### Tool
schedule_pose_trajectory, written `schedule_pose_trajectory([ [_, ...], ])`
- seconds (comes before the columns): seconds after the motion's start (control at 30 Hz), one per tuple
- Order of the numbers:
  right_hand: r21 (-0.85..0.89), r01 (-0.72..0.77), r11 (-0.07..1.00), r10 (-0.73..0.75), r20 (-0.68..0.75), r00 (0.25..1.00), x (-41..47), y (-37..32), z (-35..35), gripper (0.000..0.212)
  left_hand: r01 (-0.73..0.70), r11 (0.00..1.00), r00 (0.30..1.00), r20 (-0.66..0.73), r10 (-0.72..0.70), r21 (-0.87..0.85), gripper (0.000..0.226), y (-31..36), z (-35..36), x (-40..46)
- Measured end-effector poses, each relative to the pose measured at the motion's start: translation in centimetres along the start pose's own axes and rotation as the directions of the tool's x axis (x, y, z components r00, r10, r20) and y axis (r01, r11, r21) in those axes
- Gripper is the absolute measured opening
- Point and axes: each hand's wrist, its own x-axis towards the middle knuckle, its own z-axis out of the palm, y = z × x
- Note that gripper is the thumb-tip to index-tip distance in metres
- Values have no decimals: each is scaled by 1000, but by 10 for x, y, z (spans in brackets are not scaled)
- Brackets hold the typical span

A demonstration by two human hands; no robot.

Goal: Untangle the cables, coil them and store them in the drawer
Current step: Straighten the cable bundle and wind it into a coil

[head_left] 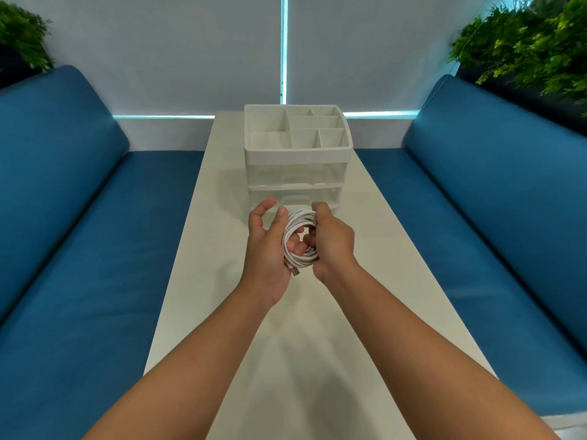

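Observation:
A white cable (301,257) is wound into a round coil and held above the table between both hands. My right hand (332,241) grips the coil's right side, its fingers curled through the loop. My left hand (266,246) cups the coil's left side, thumb on the top of the loop and the other fingers spread. A metal plug end (295,270) sticks out at the bottom of the coil. Just behind the hands stands the white organizer (298,150) with two clear drawers (295,193); both drawers look closed.
The long white table (222,281) runs away from me between two blue cushioned benches (95,249) (476,233). The organizer's top tray has several compartments. Green plants (533,49) sit behind each bench back.

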Motion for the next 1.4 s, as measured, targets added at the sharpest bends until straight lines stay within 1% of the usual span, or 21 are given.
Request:
schedule_pose_trajectory([
  [0.1, -22, 26, 999, -26, -10, 1000, 1, -4, 1, 31, -2, 1000, 1000, 4, 2, 7, 18, 2, -1, 1],
  [0.13, -43, 44, 998, -45, -17, 999, 2, -5, 1, 32, -4, 999, 1000, 12, 3, 45, 16, 3, -3, 1],
  [0.2, -121, 96, 988, -100, -30, 994, 5, -7, 1, 34, -18, 983, 999, 40, 11, 181, 23, 3, -7, 3],
  [0.27, -195, 157, 968, -166, -34, 985, 8, -6, -1, 37, -58, 942, 996, 78, 34, 330, 36, 3, -8, 3],
  [0.37, -234, 214, 948, -229, -37, 973, 10, -7, -4, 47, -122, 865, 987, 153, 53, 487, 40, 4, -9, 2],
  [0.43, -254, 188, 949, -196, -6, 981, 9, -11, -6, 52, -166, 792, 980, 186, 68, 588, 39, 3, -10, 4],
  [0.47, -269, 151, 951, -152, 20, 988, 9, -12, -6, 56, -184, 774, 978, 191, 83, 606, 38, 3, -11, 6],
  [0.53, -298, 72, 952, -50, 80, 996, 11, -15, -6, 66, -198, 780, 977, 181, 111, 593, 33, 2, -13, 10],
  [0.6, -333, 94, 938, -44, 155, 987, 11, -15, -6, 66, -203, 797, 977, 166, 131, 568, 29, 4, -14, 12],
  [0.67, -408, 234, 882, -134, 259, 957, 12, -11, -9, 56, -223, 796, 974, 159, 161, 563, 26, 6, -17, 15],
  [0.73, -441, 369, 818, -215, 360, 908, 11, -5, -14, 39, -256, 779, 966, 172, 192, 573, 25, 8, -20, 18],
  [0.77, -437, 396, 808, -225, 392, 892, 12, -3, -17, 31, -265, 768, 964, 176, 200, 582, 26, 10, -22, 19],
  [0.83, -406, 370, 836, -186, 425, 886, 14, -1, -20, 24, -255, 765, 967, 174, 187, 592, 30, 11, -25, 20],
  [0.93, -280, 191, 941, -64, 407, 911, 14, -2, -22, 19, -232, 777, 970, 200, 138, 585, 33, 8, -30, 20],
  [1.0, -176, 125, 976, -51, 375, 925, 14, -1, -19, 21, -227, 783, 969, 216, 122, 579, 33, 5, -30, 20],
  [1.07, -152, 154, 976, -99, 318, 943, 14, -1, -16, 21, -226, 793, 970, 201, 133, 566, 31, 3, -27, 20],
  [1.13, -142, 175, 974, -129, 285, 950, 12, -2, -12, 19, -224, 806, 974, 148, 170, 548, 28, 2, -23, 21],
  [1.2, -118, 180, 977, -140, 284, 949, 10, -3, -9, 17, -233, 802, 971, 85, 224, 549, 26, -2, -20, 21],
  [1.27, -67, 181, 981, -154, 297, 942, 7, -2, -7, 20, -255, 802, 962, 55, 268, 540, 26, -8, -18, 21],
  [1.33, -14, 177, 984, -164, 306, 938, 6, 1, -5, 23, -262, 813, 956, 23, 293, 521, 27, -12, -14, 19],
  [1.4, -4, 180, 984, -171, 292, 941, 5, 4, -3, 24, -254, 834, 956, -3, 293, 489, 26, -14, -12, 18],
])
